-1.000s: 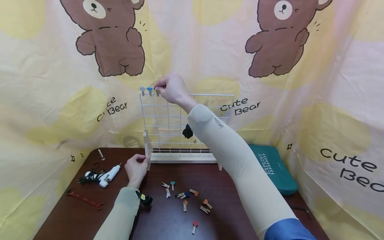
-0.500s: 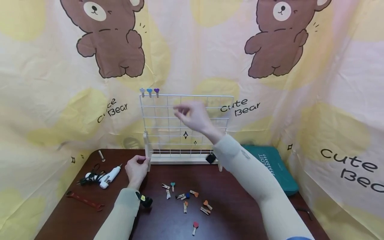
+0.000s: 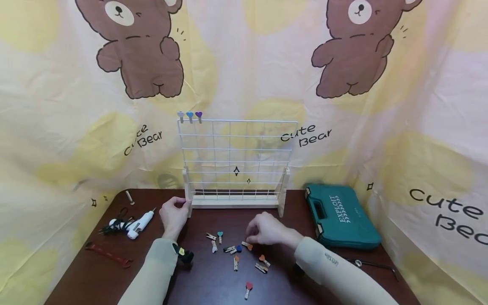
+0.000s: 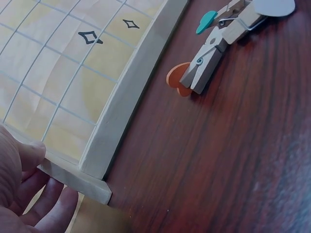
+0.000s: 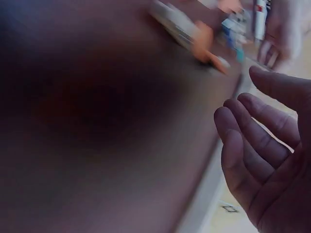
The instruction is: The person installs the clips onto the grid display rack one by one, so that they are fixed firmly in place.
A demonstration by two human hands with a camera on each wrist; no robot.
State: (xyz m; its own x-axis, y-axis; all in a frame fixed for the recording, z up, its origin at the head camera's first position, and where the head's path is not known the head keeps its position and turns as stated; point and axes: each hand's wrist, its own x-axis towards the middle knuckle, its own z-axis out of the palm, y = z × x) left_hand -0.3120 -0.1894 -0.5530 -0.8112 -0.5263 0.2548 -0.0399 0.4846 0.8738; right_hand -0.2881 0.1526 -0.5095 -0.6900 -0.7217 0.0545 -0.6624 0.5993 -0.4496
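A white wire grid rack (image 3: pixel 229 120) in a wooden stand (image 3: pixel 234 203) stands at the back of the table. Clipped along its top wire at the left are three heart clothespins: a pale one (image 3: pixel 181 116), a blue one (image 3: pixel 189 116) and a purple one (image 3: pixel 199 116). My left hand (image 3: pixel 174 216) grips the stand's left foot (image 4: pixel 77 180) between thumb and fingers. Over the loose pins hovers my right hand (image 3: pixel 267 231), its fingers loosely bent and holding nothing in the right wrist view. Nearest to it lies an orange heart clothespin (image 3: pixel 248 245).
Several clothespins lie mid-table, including a teal one (image 3: pixel 220 236) and a red one (image 3: pixel 248 289). At left are a white glue gun (image 3: pixel 141 223), a red wrench (image 3: pixel 108 254) and a bolt (image 3: pixel 129 197). A green case (image 3: pixel 347 216) lies right, beside a metal tool (image 3: pixel 375 264).
My right hand has let go of the purple heart clothespin on the top wire and come down to the loose pins. My left hand has stayed at the stand.
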